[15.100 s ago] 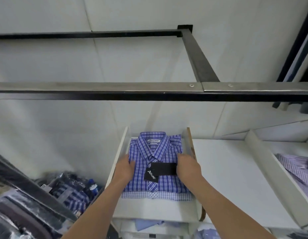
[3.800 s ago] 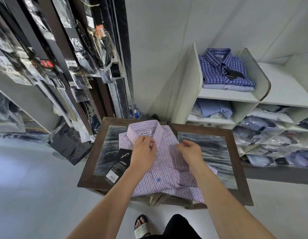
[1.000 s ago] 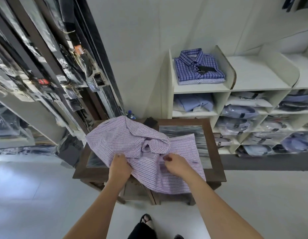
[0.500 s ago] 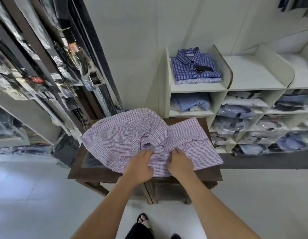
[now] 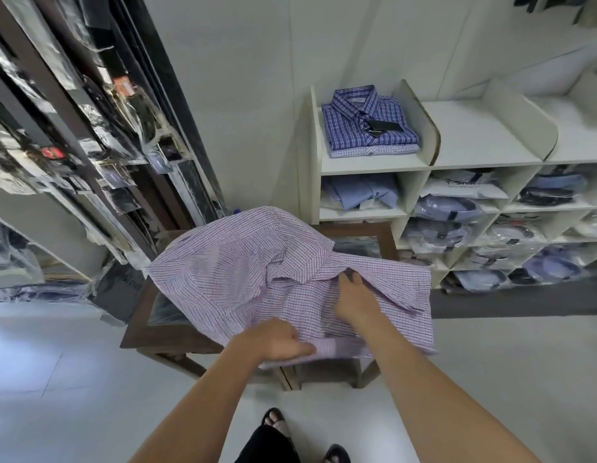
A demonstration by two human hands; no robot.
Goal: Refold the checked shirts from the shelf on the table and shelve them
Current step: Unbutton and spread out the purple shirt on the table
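A pink-and-white checked shirt (image 5: 243, 275) lies unfolded and rumpled, face down, over the dark wooden table (image 5: 146, 339), and its near hem hangs past the front edge. My left hand (image 5: 277, 340) grips that near hem, fingers pointing right. My right hand (image 5: 355, 300) rests on the middle of the shirt with its fingertips tucked under a fold of cloth. A folded blue checked shirt (image 5: 367, 120) with a black tag lies on a paler folded one in the top left bay of the white shelf (image 5: 373, 165).
More shelf bays to the right hold bagged shirts (image 5: 447, 208); the top bay beside the blue shirts (image 5: 480, 132) holds nothing. Racks of bagged dark goods (image 5: 90, 128) line the left wall. My sandalled feet (image 5: 273, 421) stand on the grey floor before the table.
The shirt has been spread wider over the table. My left hand slid down to the near hem and my right hand moved up to a fold in the middle.
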